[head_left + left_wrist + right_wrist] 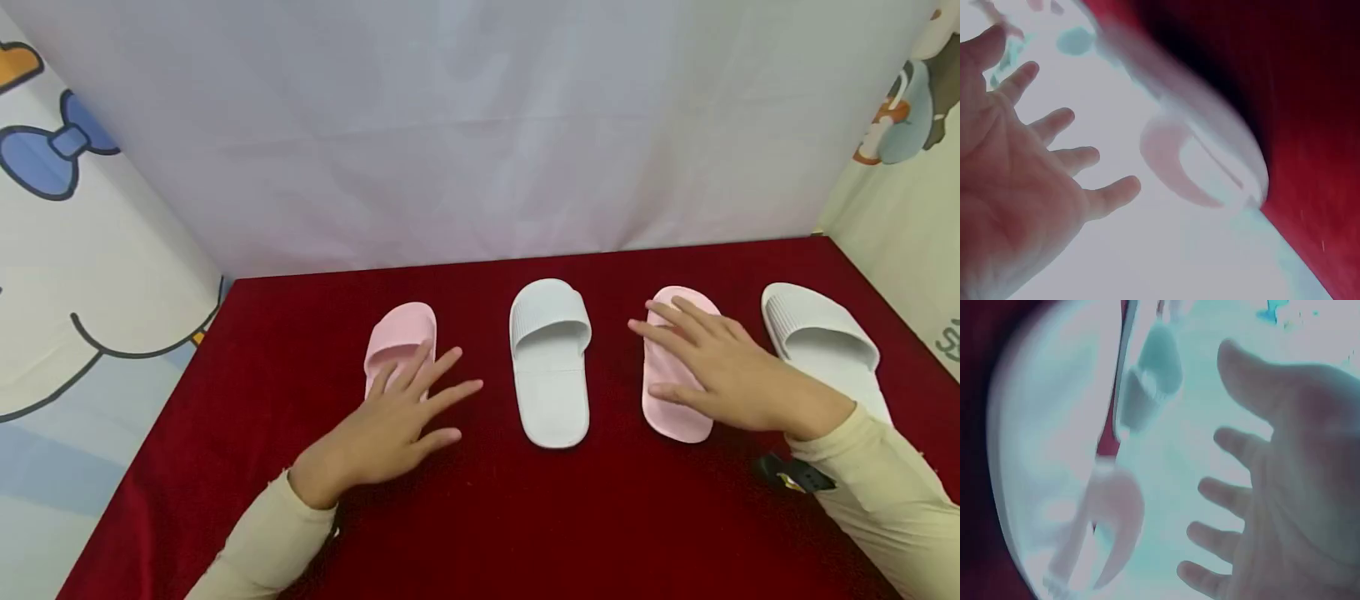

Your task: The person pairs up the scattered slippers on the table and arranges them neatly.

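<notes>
Four slippers would exceed my count, so several slide slippers lie in a row in the head view, pink and white by turns. My left hand, fingers spread, hovers over the heel end of the left pink slipper; the palm looks bare in the left wrist view, beside that slipper's strap. Over the right pink slipper is my right hand, fingers spread and hiding much of its strap. Between the hands lies a white slipper, toe away from me. Another white slipper lies far right, partly behind my right forearm.
A dark red cloth covers the table. Behind it hangs a pale curtain, and printed cartoon panels stand at the sides. A black strap shows by the right sleeve.
</notes>
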### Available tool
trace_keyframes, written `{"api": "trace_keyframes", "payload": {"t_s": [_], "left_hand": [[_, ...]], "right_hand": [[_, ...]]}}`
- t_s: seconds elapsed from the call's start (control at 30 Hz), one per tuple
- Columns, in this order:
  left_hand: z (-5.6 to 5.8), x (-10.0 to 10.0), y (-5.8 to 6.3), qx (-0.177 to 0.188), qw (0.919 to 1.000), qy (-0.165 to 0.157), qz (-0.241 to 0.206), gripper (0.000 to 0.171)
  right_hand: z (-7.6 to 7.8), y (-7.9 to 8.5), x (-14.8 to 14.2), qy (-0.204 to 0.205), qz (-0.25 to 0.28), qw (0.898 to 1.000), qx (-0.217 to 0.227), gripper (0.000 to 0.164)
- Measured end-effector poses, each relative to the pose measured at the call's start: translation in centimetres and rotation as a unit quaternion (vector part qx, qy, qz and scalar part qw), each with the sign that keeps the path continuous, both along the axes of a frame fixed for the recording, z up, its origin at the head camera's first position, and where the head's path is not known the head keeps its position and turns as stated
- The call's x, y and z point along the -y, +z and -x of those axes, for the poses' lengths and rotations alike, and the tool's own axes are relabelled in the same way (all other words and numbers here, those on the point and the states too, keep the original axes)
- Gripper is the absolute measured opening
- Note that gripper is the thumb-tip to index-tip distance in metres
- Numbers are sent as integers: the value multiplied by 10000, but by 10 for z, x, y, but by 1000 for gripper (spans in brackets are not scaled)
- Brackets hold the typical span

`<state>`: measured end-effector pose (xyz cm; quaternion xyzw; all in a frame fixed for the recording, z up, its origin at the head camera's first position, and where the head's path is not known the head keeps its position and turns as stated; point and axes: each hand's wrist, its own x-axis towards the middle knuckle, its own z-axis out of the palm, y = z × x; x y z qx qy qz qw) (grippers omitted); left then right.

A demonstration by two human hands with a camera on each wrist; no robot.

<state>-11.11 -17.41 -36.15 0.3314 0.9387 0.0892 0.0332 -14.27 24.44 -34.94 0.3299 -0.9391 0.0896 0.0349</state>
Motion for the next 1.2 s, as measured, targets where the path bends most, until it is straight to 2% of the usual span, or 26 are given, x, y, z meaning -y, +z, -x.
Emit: {"api": "trace_keyframes", "payload": {"t_s": [0.13,0.23,0.37,0.57,0.7,0.8,1.03,1.2], "left_hand": [[32,16,4,5,9981,524,-315,63],[53,25,-1,152,9945,905,-501,66],[66,35,-11,319,9920,1126,-472,63],[66,43,-18,257,9939,885,-605,51],[65,44,-19,138,9935,772,-824,44],[66,45,-19,87,9939,726,-829,43],[67,47,-9,61,9965,432,-710,43],[58,47,0,206,9977,361,-542,43]], "right_hand": [[21,-1,-18,-554,-61,9984,75,74],[28,-10,-27,-864,-276,9955,285,74],[31,-22,-31,-1030,-279,9931,486,70],[36,-30,-35,-1029,-207,9934,456,57],[37,-29,-38,-852,-165,9955,389,52],[37,-27,-40,-684,-106,9971,302,52],[35,-18,-38,-461,-39,9980,432,52],[32,-16,-33,-162,94,9983,548,51]]}}
